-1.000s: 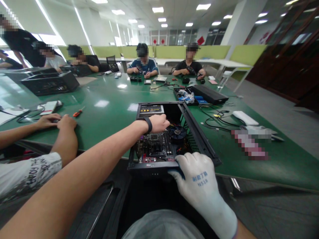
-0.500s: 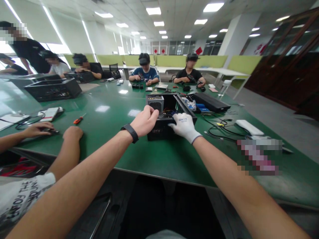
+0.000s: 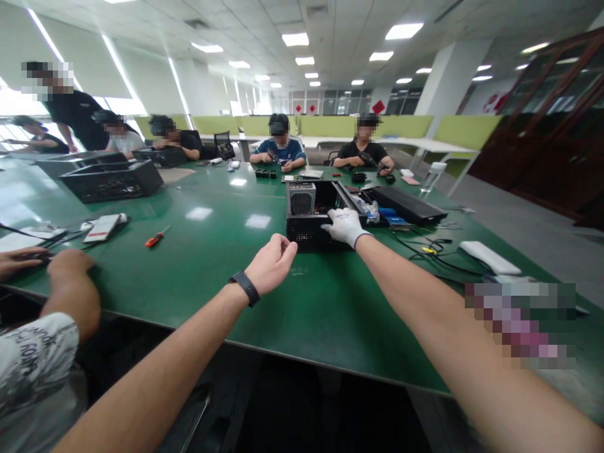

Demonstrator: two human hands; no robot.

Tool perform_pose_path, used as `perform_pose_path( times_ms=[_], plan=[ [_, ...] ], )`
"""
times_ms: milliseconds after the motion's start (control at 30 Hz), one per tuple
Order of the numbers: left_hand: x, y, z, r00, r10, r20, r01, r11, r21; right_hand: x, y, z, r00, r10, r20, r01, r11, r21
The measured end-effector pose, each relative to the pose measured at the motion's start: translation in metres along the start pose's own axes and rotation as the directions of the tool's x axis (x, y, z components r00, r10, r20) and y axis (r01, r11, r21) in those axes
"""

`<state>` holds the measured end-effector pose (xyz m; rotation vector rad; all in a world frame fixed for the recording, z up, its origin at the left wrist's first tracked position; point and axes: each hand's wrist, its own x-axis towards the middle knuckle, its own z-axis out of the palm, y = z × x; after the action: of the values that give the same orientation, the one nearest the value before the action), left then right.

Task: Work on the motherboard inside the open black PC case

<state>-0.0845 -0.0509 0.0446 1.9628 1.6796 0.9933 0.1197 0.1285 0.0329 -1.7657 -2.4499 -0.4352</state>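
Note:
A black computer case [image 3: 306, 228] lies open-topped on the green table, with a grey power supply [image 3: 302, 200] in its left part. My right hand [image 3: 347, 226], in a white glove, grips the near rim of the case, thumb on the near side and fingers over the edge. Bare and with a dark band on the wrist, my left hand [image 3: 271, 261] hovers over the table just in front of the case, apart from it. Its thumb and fingers are pressed together; whatever lies between them, if anything, is too small to make out.
An orange screwdriver [image 3: 157, 237] lies to the left, near a co-worker's arm [image 3: 70, 289]. Right of the case are a black panel [image 3: 408, 206], cables [image 3: 425, 248] and a white oblong object [image 3: 489, 257]. Another case [image 3: 113, 180] stands far left. Several people sit across the table.
My left hand has drawn back from over the case, down towards me. My right hand stays on the case's near rim. The whole view has shifted slightly.

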Motion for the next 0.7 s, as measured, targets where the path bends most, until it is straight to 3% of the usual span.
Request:
perform_pose_path(
  times_ms=[167, 367, 467, 567, 700],
  plan=[
    [0.006, 0.014, -0.006, 1.0, 0.011, -0.008, -0.011, 1.0, 0.001, -0.04, -0.008, -0.006, 0.999, -0.025, -0.027, 0.026, 0.999, 0.023],
    [0.016, 0.05, -0.004, 0.998, 0.061, 0.021, -0.062, 0.997, 0.047, -0.131, -0.021, -0.022, 0.995, -0.054, -0.086, 0.058, 0.997, 0.05],
    [0.019, 0.06, 0.004, 0.988, 0.03, 0.15, -0.05, 0.99, 0.131, -0.186, -0.029, -0.036, 0.992, -0.07, -0.104, 0.077, 0.995, 0.06],
    [0.02, 0.063, 0.017, 0.949, -0.026, 0.313, -0.065, 0.959, 0.276, -0.236, -0.037, -0.05, 0.991, -0.081, -0.111, 0.09, 0.993, 0.077],
    [0.02, 0.061, 0.038, 0.885, -0.047, 0.464, -0.227, 0.825, 0.517, -0.287, -0.045, -0.062, 0.988, -0.086, -0.131, 0.107, 0.981, 0.159]
  ],
)
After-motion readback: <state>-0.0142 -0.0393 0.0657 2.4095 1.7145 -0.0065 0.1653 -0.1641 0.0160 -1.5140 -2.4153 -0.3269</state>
